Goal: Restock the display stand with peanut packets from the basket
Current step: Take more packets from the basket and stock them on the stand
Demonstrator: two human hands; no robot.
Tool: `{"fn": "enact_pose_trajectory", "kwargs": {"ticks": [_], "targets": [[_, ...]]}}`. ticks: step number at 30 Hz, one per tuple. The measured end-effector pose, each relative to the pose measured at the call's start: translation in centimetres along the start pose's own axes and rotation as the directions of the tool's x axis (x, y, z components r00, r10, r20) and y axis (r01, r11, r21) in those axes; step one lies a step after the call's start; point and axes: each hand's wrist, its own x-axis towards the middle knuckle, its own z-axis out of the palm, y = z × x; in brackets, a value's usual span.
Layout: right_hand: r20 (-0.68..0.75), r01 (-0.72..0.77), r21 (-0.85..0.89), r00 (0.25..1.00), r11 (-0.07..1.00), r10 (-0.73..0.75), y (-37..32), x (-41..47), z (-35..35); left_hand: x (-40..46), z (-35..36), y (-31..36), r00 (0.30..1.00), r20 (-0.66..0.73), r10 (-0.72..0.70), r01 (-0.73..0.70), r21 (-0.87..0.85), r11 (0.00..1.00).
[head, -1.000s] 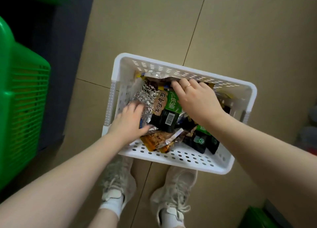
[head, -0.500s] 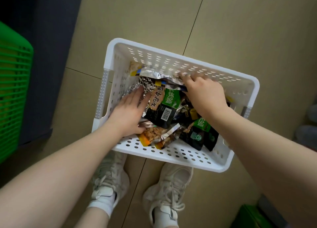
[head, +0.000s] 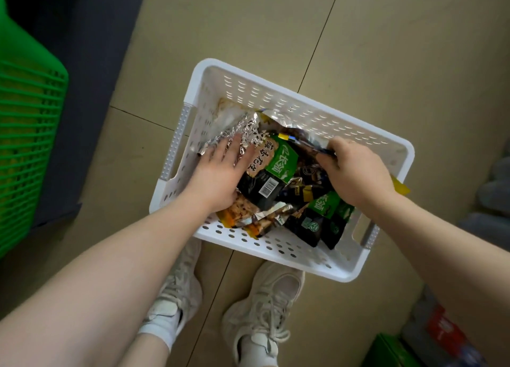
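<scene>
White basket (head: pixel 276 99) holds mixed snack packets (head: pixel 271 173); our left hand (head: pixel 220 177) lies flat at 9 o'clock, right hand (head: pixel 354 173) pinches a dark packet (head: pixel 306 143) at 1 o'clock.

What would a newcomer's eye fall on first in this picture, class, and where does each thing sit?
First comes the white perforated basket on the tan floor at centre, heaped with snack packets in green, black and silver foil. Both hands are in it: the left hand lies flat on the foil, the right hand grips a dark packet. A bright green crate fills the left edge.
</scene>
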Motion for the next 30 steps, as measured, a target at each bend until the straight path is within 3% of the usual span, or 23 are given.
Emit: {"fn": "enact_pose_trajectory", "kwargs": {"ticks": [5, 11, 14, 22, 25, 30], "targets": [[-0.040, -0.044, -0.057, 0.998, 0.997, 0.042, 0.7, 0.6, -1.1, -0.5, -1.7, -2.0, 0.980, -0.121, 0.156, -0.143, 0.108, 0.984], [0.005, -0.078, -0.278, 0.997, 0.957, 0.083, -0.2, 1.7, -1.0, 1.3, -3.7, -2.7, 0.948, -0.316, 0.033, -0.044, -0.026, 0.999], [-0.029, -0.108, -0.270, 0.994, 0.957, 0.105, -0.3, 1.6, -0.2, 2.5, -2.7, -3.1, 0.923, -0.374, 0.089, -0.083, 0.030, 0.996], [-0.084, -0.057, -0.179, 0.996, 0.982, 0.042, 1.0, 1.5, -0.1, 3.1, -4.6, -3.6, 0.867, -0.423, 0.263, -0.206, 0.175, 0.963], [-0.076, -0.120, -0.135, 0.991, 0.984, 0.110, 1.0, 1.3, -2.4, 1.9, -6.1, -2.9, 0.880, -0.391, 0.270, -0.261, 0.077, 0.962], [-0.002, -0.087, -0.185, 0.996, 0.979, 0.089, -0.5, -1.7, -8.8, -2.9, -10.9, -0.8, 0.915, -0.331, 0.232, -0.245, 0.001, 0.969]]}}
